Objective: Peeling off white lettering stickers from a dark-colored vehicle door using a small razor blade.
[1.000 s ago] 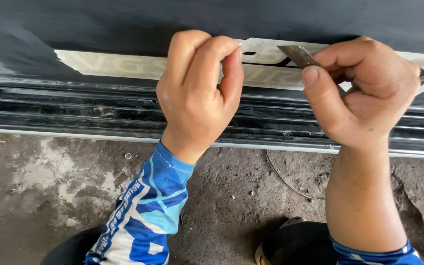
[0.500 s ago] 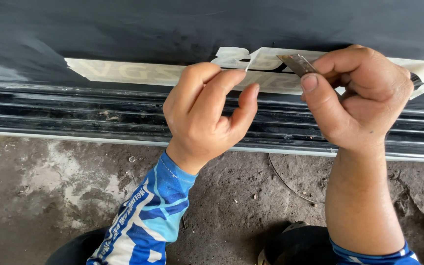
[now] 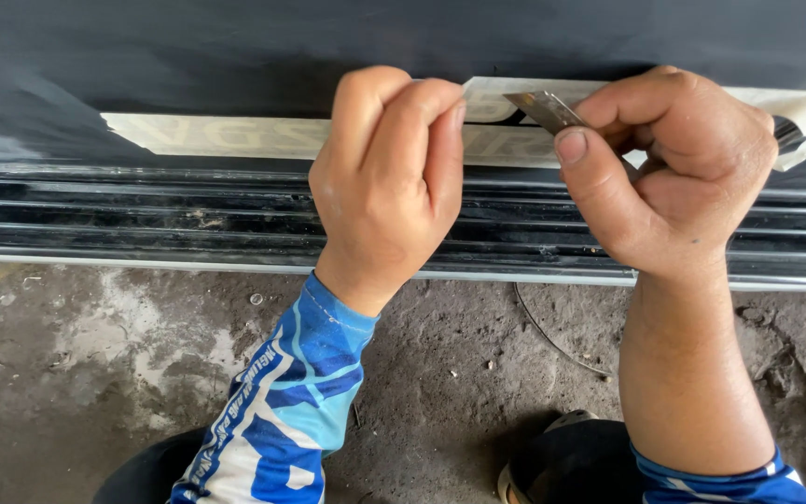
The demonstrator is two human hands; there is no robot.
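Pale decal (image 3: 235,135): long axis runs left-right along black panel (image 3: 188,47).
Left hand (image 3: 389,177): pinching decal's lifted edge.
Right hand (image 3: 673,168): nearer, clamped on blade (image 3: 545,107), touching that edge.

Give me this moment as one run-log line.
left hand: fingers pinching pale decal strip | right hand: holding razor blade at decal's lifted edge | surface: black vehicle panel | ground: concrete floor

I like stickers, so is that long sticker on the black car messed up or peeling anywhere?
Yes. The pale sticker strip lies flat at its left part, but its right end curls away from the black panel. The left hand pinches a lifted flap, the right hand holds a blade there.
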